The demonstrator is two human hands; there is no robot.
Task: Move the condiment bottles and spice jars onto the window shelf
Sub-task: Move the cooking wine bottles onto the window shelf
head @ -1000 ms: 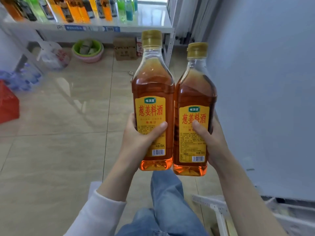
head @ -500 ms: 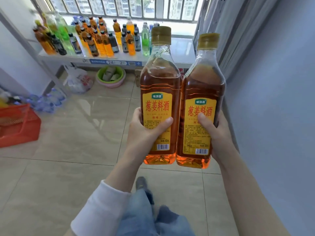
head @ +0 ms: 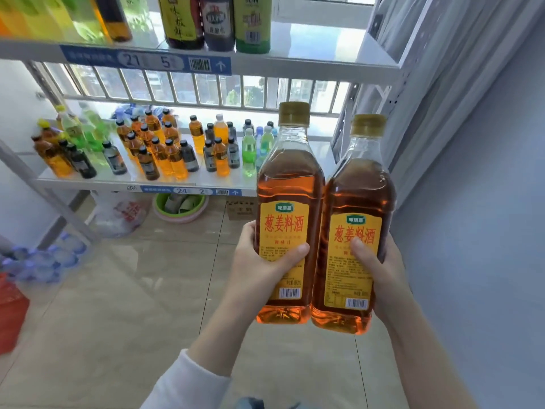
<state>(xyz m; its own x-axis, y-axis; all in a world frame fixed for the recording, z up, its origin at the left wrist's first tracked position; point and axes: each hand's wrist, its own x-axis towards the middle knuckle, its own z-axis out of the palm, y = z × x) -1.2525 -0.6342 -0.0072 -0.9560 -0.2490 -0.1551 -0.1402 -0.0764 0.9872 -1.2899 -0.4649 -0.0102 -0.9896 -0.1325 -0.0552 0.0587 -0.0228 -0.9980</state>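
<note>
Two tall amber bottles with yellow labels and gold caps stand upright side by side in front of me, touching. My left hand (head: pixel 259 270) grips the left bottle (head: pixel 290 184) around its lower half. The right bottle (head: pixel 358 190) is gripped the same way by my right hand (head: pixel 380 273). Beyond them is the white window shelf: its lower level (head: pixel 321 149) carries several small drink bottles (head: pixel 165 149), with bare surface at its right end. Its upper level (head: pixel 309 54) holds larger bottles (head: pixel 218 22) at the top of the view.
A blue-grey wall (head: pixel 486 231) runs close along the right. Under the shelf sit a green basin (head: pixel 180 203), a cardboard box (head: pixel 240 208) and a plastic bag (head: pixel 121 214). Packed water bottles (head: pixel 38 261) and a red crate (head: pixel 10 311) lie at the left on the tiled floor.
The view has tilted up and drawn closer to the shelf, so the upper level now shows. Both bottles stay held upright together in my hands.
</note>
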